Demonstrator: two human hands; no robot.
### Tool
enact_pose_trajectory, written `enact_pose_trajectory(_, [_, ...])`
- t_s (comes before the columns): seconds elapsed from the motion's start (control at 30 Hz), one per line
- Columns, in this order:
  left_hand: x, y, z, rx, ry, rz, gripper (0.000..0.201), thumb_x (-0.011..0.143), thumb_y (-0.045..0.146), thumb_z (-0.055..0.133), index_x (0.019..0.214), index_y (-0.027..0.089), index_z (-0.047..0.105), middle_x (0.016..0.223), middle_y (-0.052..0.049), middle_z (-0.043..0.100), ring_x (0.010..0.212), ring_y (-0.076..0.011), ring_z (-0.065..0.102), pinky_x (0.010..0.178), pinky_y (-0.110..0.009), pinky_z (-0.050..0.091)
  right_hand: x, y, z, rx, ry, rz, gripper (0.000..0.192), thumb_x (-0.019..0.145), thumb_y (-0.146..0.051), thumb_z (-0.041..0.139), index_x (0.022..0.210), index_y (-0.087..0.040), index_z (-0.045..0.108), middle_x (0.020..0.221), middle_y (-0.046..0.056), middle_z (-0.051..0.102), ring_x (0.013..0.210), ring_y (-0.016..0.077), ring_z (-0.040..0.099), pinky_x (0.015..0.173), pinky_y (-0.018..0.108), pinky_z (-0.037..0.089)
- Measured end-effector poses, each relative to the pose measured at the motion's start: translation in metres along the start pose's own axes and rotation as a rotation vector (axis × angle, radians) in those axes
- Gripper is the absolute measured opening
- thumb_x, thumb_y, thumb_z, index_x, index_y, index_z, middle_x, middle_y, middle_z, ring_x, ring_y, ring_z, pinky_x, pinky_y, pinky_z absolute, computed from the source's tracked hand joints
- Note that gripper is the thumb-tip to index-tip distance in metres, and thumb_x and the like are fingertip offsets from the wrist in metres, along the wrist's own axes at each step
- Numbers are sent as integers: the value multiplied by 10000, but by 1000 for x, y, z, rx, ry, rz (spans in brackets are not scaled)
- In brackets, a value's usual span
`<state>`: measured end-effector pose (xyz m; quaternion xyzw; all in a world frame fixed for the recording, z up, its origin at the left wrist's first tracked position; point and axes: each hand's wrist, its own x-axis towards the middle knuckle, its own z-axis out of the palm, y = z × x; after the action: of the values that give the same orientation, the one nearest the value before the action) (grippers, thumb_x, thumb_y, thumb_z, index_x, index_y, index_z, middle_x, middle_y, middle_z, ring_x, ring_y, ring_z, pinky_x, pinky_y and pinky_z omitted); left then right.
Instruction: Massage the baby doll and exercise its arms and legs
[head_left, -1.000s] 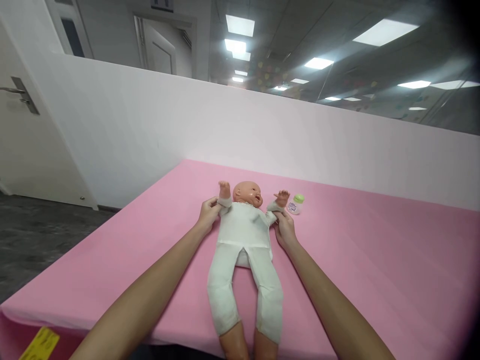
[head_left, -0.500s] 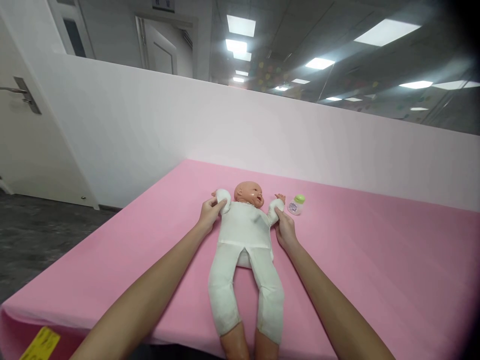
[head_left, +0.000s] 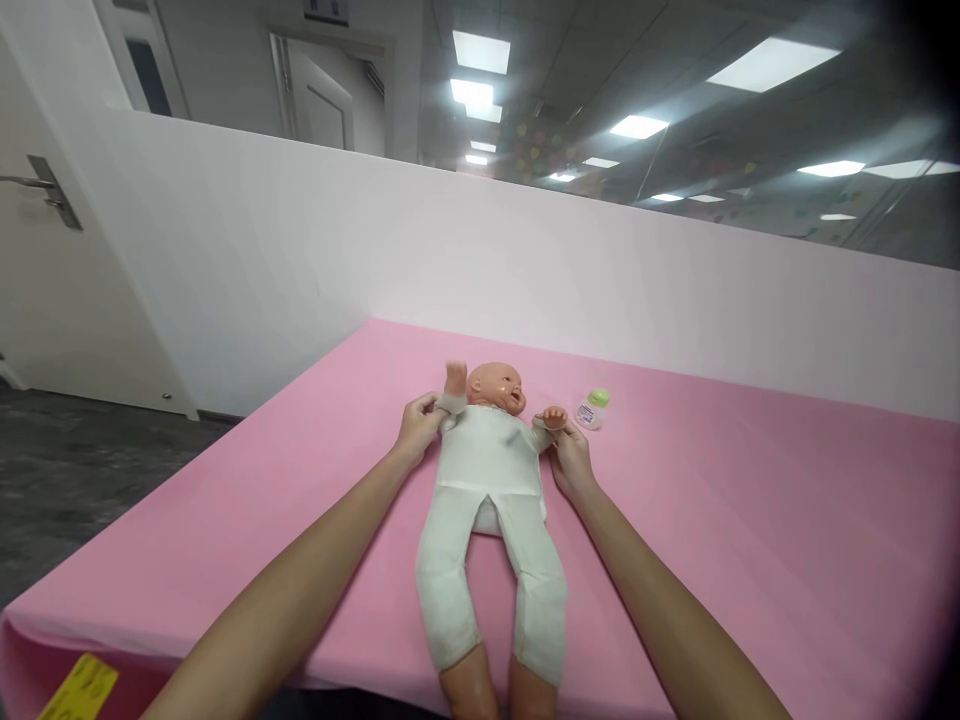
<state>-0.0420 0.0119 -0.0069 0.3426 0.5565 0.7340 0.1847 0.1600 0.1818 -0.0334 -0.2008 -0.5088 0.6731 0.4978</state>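
A baby doll (head_left: 489, 450) with a white cloth body lies on its back, head away from me and legs toward me. Its face is turned to the right. My left hand (head_left: 420, 425) pinches the doll's arm on the left side, whose small plastic hand points upward beside the head. On the other side, my right hand (head_left: 572, 455) has its fingers closed on the doll's other arm, just below the little hand. Part of my fingers is hidden behind the doll's sleeves. Just beyond my right hand stands a small clear bottle (head_left: 589, 413) with a green cap.
A pink cloth (head_left: 712, 520) covers the table under the doll. Behind it runs a white partition (head_left: 600, 290). A door with a metal handle (head_left: 52, 190) is at the left, and a yellow label (head_left: 81, 688) hangs at the table's near left edge.
Both doll arms have been turned inward: the left-side hand now points up near the head, and the right-side hand has come forward and inward. My hands have barely shifted.
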Motion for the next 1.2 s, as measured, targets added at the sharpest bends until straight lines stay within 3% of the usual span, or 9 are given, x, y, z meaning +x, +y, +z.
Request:
enact_pose_trajectory(0.1, [-1, 0, 1, -9, -2, -31, 213, 648, 301, 729, 808, 162, 743, 794, -38, 684, 695, -158, 552, 603, -253, 381, 2, 2, -2, -56, 72, 33, 369, 679, -475, 862, 908, -211, 745, 830, -5, 716, 662, 130, 585, 566, 257, 458])
enact_pose_trajectory(0.2, [-1, 1, 2, -21, -5, -41, 259, 677, 362, 764, 834, 157, 742, 780, -35, 674, 675, -148, 535, 583, -244, 369, 5, 7, -6, -93, 145, 67, 394, 683, -541, 856, 833, -211, 704, 591, -68, 564, 505, 95, 436, 453, 240, 344])
enact_pose_trajectory(0.4, [2, -4, -1, -18, 20, -74, 446, 704, 553, 819, 833, 136, 729, 785, -54, 668, 648, -141, 513, 566, -248, 353, 7, 8, -7, -78, 161, 102, 432, 667, -584, 850, 798, -200, 702, 637, -30, 627, 612, 158, 577, 535, 277, 466])
enact_pose_trajectory(0.57, [4, -8, -3, -6, 12, -79, 405, 732, 536, 805, 824, 148, 731, 765, -39, 660, 629, -135, 504, 560, -254, 343, 6, 4, -3, -52, 171, 121, 357, 661, -504, 857, 769, -216, 676, 685, -12, 652, 713, 200, 641, 632, 318, 517])
enact_pose_trajectory(0.83, [3, -5, -1, 2, 3, -35, 212, 687, 360, 763, 720, 159, 703, 679, -7, 601, 613, -124, 459, 553, -245, 302, 7, 5, -4, -15, 187, 128, 279, 654, -376, 812, 684, -230, 576, 637, -45, 563, 646, 158, 553, 590, 290, 475])
enact_pose_trajectory(1.0, [1, -1, 0, -39, -30, -37, 238, 697, 370, 778, 790, 157, 729, 717, -20, 624, 629, -126, 473, 565, -247, 327, 6, 4, -5, -49, 126, 85, 235, 631, -325, 772, 684, -225, 566, 654, -50, 557, 632, 136, 518, 572, 271, 435])
enact_pose_trajectory(1.2, [1, 0, -1, -31, -17, -73, 414, 720, 536, 823, 742, 140, 702, 740, -41, 632, 647, -134, 491, 580, -259, 343, 4, 0, -1, -31, 118, 105, 197, 628, -299, 747, 698, -222, 580, 636, -54, 541, 623, 131, 502, 564, 262, 420])
